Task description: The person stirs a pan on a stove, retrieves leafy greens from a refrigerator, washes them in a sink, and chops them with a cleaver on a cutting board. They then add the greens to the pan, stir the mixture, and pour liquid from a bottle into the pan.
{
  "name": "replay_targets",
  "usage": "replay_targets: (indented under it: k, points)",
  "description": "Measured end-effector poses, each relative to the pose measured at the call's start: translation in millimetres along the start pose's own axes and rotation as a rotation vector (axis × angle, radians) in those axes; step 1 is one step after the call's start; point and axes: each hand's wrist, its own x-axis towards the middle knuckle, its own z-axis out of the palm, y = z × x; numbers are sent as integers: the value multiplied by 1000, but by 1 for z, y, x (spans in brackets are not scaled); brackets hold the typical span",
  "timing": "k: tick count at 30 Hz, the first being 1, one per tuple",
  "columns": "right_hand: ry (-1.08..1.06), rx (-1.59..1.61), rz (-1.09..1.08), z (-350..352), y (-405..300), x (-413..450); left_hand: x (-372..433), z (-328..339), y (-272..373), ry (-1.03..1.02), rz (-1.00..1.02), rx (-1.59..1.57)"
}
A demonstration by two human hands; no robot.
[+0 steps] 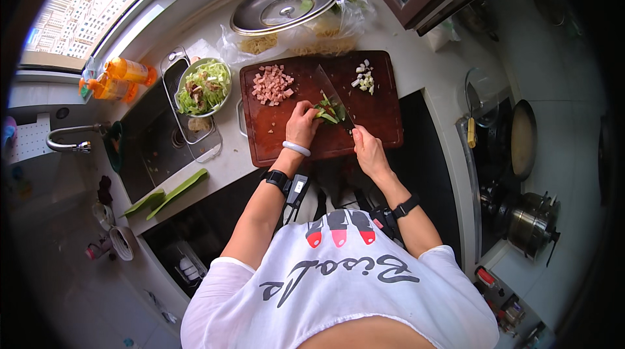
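Observation:
My right hand (369,150) grips the handle of a kitchen knife (334,93), whose blade lies across the reddish-brown cutting board (302,146). Against the blade's left side is a small bunch of green vegetable pieces (328,110), possibly peppers. The fingers of my left hand (302,122) are curled onto the left end of that bunch and hold it. Pink diced meat, perhaps ham (272,85), is heaped at the board's upper left. Chopped white pieces (364,78), possibly scallion or garlic, lie at its upper right.
Left of the board, a bowl of shredded greens (205,86) stands on a rack over the sink (151,153). Behind the board are bagged noodles (317,46) and a metal lid (285,4). A stove with a pan (524,140) and pot (532,226) is at right. Green leaves (178,192) lie on the counter edge.

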Motion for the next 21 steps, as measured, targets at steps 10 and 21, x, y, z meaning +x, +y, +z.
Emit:
replay_targets:
  k: [10, 21]
  points:
    - [-65, -88, 42, 5, -23, -34, -3, -4, -7, -4, -87, -34]
    - [-9, -58, 44, 31, -13, -5, -8, -19, -3, 6, 37, 45]
